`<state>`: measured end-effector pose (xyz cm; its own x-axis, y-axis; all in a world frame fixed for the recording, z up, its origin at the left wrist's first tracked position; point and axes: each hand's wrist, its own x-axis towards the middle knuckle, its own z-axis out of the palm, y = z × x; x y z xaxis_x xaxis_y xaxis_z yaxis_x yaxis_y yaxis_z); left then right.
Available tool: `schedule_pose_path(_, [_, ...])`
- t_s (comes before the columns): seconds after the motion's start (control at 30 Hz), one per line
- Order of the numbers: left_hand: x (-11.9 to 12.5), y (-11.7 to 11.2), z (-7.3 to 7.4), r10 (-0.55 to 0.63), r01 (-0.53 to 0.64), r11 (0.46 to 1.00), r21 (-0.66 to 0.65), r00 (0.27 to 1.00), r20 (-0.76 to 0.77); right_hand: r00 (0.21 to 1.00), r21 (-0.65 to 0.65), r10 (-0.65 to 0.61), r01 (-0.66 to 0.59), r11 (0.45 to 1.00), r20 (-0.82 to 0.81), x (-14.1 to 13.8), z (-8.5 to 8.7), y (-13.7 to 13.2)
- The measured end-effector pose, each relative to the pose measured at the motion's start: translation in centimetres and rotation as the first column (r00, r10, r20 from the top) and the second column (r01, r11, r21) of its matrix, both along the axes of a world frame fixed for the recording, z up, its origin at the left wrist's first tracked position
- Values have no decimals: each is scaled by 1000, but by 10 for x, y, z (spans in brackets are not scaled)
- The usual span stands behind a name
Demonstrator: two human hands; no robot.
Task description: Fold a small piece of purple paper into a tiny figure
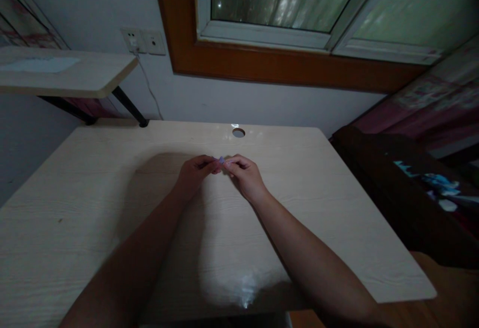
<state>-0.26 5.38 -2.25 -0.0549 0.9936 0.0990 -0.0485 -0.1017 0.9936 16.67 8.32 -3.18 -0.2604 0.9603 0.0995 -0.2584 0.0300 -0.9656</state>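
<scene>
A small purple piece, too small to name, shows between the fingertips of both hands above the middle of the desk. My left hand pinches it from the left with thumb and forefinger. From the right, my right hand closes thumb and fingers at its other side. The fingertips of the two hands almost meet, and they cover most of the piece. Both forearms reach forward over the light wood-grain desk.
A raised shelf on black legs stands at the back left. Behind it, a white cable hangs from a wall socket. The desk has a round cable hole near its back edge. Dark furniture holds several items at right.
</scene>
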Motion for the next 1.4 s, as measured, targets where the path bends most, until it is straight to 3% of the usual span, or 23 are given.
schedule_pose_path(0.37, [0,1,-5,12,-12,1000,-3,1000,-14,995,58,-72,68,996,67,0,3,-2])
schedule_pose_path(0.7, [-1,1,-3,4,-4,1000,1,999,-37,1000,29,-4,3,1000,31,0,5,-2])
schedule_pose_path(1.13, [-4,2,-10,-52,52,999,3,998,-38,996,68,-28,22,997,89,1,4,-3])
schedule_pose_path(1.4, [-2,4,-8,-7,6,1000,-20,998,-62,994,56,-20,15,998,105,-1,0,-1])
